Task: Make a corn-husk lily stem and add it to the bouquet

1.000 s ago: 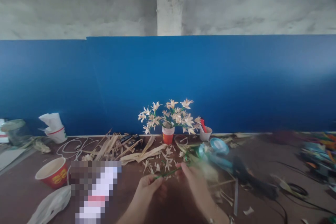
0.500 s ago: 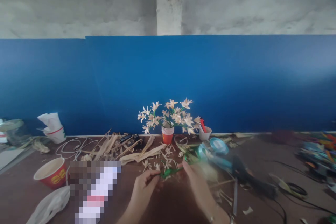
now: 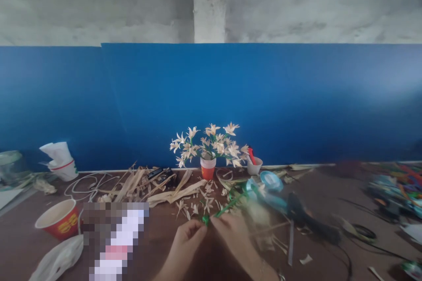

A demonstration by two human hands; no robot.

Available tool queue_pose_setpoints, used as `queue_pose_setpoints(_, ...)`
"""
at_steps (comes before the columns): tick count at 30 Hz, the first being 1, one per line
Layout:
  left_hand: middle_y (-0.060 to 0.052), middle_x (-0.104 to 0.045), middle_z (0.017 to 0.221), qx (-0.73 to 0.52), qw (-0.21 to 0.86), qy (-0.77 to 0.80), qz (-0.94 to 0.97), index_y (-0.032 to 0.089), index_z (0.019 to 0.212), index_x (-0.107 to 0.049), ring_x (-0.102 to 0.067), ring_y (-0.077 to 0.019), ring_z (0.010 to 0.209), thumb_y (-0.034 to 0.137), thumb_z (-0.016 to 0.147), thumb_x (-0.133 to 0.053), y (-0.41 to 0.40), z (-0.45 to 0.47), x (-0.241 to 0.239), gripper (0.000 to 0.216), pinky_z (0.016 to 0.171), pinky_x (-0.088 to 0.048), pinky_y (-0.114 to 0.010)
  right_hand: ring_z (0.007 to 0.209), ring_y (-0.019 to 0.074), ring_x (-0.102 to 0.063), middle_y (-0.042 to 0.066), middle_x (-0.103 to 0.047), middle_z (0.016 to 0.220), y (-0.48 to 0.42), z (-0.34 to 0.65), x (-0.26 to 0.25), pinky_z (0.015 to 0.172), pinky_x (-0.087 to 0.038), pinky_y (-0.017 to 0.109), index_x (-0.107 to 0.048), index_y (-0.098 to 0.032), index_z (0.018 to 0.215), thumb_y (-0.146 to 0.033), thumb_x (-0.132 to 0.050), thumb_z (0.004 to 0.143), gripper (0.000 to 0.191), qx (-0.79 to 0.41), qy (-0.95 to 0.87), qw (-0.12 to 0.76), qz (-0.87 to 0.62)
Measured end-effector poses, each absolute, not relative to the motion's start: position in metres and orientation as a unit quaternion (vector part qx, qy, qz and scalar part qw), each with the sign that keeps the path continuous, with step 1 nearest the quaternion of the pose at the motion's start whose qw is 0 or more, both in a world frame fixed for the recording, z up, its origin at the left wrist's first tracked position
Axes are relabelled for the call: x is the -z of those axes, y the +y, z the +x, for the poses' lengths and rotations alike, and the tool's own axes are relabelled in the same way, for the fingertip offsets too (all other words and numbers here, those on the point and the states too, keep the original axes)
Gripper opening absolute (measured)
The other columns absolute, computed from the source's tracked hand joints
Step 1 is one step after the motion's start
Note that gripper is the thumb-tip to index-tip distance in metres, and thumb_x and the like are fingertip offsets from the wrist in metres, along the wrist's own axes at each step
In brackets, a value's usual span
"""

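Low in the middle of the view, my left hand [image 3: 189,237] pinches a small bright green piece [image 3: 206,219] between thumb and fingertips. Close to its right, my right hand [image 3: 232,232] is closed on a narrow green strip [image 3: 232,203], which slants up and right from the fingers. Whether strip and piece are joined is hard to see. Just beyond the hands, several loose pale flowers [image 3: 208,204] lie on the brown table [image 3: 132,250]. Behind them, a bunch of pale flowers on green stems [image 3: 219,145] stands in a stack of red and white paper cups [image 3: 208,170].
Dried husks [image 3: 184,193] lie left of the cups. A red bowl [image 3: 57,219] and a clear plastic bag [image 3: 59,259] are at left. Right of my hands are a blue tape roll [image 3: 271,181], a black corded tool [image 3: 310,219] and a white cup [image 3: 254,167] holding a red-handled tool.
My right hand has moved left and down, close beside my left hand. The green strip now runs up and right from it. The whole view has shifted slightly.
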State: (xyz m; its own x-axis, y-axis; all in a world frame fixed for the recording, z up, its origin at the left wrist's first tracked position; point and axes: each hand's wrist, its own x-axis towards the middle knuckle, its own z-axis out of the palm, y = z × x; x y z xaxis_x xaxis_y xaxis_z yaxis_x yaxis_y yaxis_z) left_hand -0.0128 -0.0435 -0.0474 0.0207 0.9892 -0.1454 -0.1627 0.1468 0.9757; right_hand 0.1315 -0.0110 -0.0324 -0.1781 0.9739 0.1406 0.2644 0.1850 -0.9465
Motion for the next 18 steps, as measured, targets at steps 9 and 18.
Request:
queue_pose_setpoints(9, 0.0, -0.059, 0.052, -0.489, 0.59, 0.487, 0.418, 0.015, 0.06, -0.057, -0.052, -0.0121, 0.045, 0.052, 0.061, -0.066, -0.044, -0.016, 0.039, 0.038, 0.045, -0.036, -0.022, 0.053, 0.0129, -0.044, -0.004, -0.048, 0.052, 0.002, 0.15, 0.023, 0.051, -0.035, 0.023, -0.055, -0.019, 0.06, -0.047, -0.053, 0.074, 0.032, -0.457, -0.577, 0.468, -0.488)
queue_pose_setpoints(18, -0.001, -0.062, 0.054, -0.509, 0.506, 0.525, 0.458, 0.014, 0.06, -0.066, -0.055, -0.0153, 0.056, 0.035, 0.06, -0.07, -0.036, -0.027, 0.04, 0.021, 0.057, -0.041, -0.023, 0.059, 0.0151, -0.057, 0.001, -0.063, 0.065, -0.023, 0.135, 0.02, 0.055, -0.042, 0.024, -0.059, -0.019, 0.074, -0.05, -0.052, 0.076, 0.032, -0.63, -0.565, 0.391, -0.363)
